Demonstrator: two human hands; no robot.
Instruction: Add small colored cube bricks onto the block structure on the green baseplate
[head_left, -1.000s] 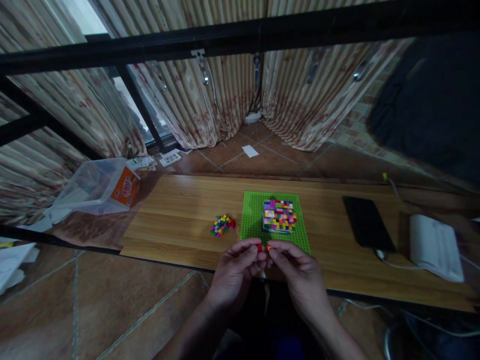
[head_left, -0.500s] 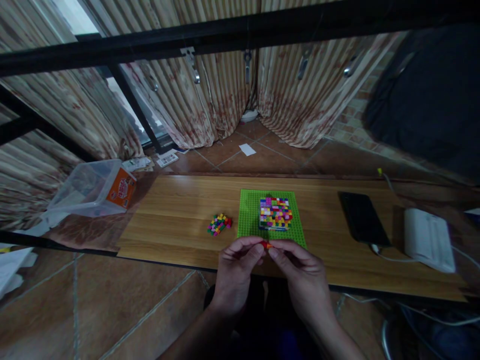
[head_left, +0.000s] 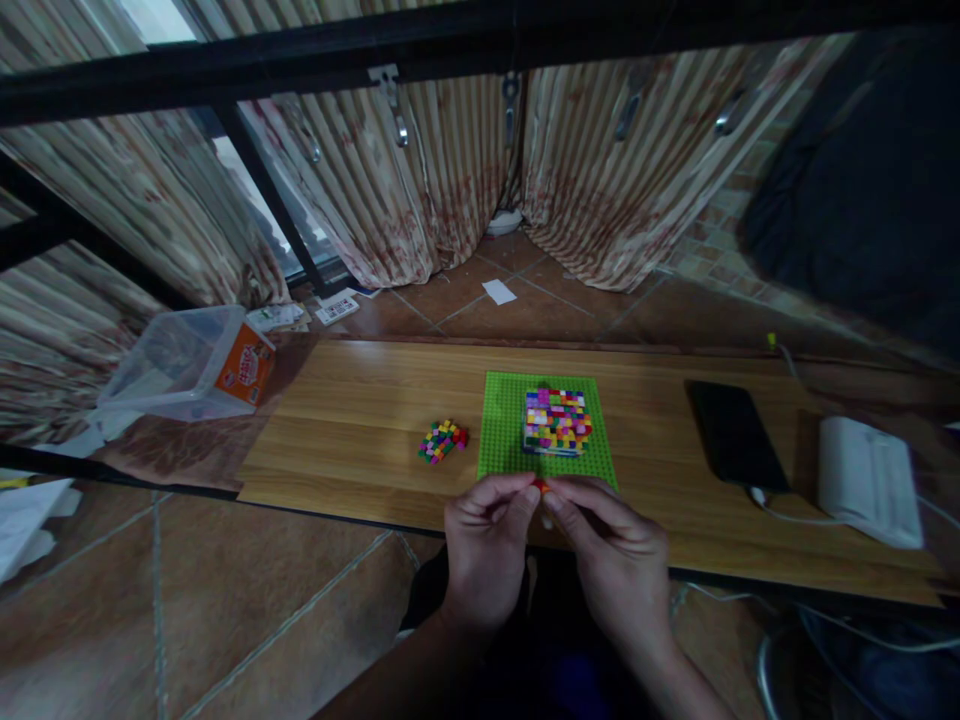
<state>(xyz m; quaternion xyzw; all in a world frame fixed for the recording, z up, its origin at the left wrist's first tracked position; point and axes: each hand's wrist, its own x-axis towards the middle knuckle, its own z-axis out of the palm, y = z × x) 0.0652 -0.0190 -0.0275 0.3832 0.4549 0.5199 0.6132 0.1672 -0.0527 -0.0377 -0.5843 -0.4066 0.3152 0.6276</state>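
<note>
My left hand (head_left: pixel 491 545) and my right hand (head_left: pixel 615 545) meet at the near edge of the table, fingertips pinched together. Between them is a small red and orange toy brick piece (head_left: pixel 541 486), mostly covered by the fingers; whether it is one brick or two joined, I cannot make out. Just beyond my hands lies a green studded baseplate (head_left: pixel 500 420). On it stands a block built of many coloured bricks (head_left: pixel 557 422). To the left, a loose cluster of small coloured bricks (head_left: pixel 442 441) rests on the wood.
The wooden table (head_left: pixel 360 420) carries a black phone (head_left: pixel 735 435) with a cable and a white box-shaped device (head_left: pixel 868 480) on the right. A clear plastic bin (head_left: pixel 180 365) with an orange label stands left of the table. A black bar (head_left: pixel 450 50) crosses above.
My fingertips have closed in tighter around the small piece, so less of it shows. The whole view has shifted slightly; the bricks and baseplate stay in place on the table.
</note>
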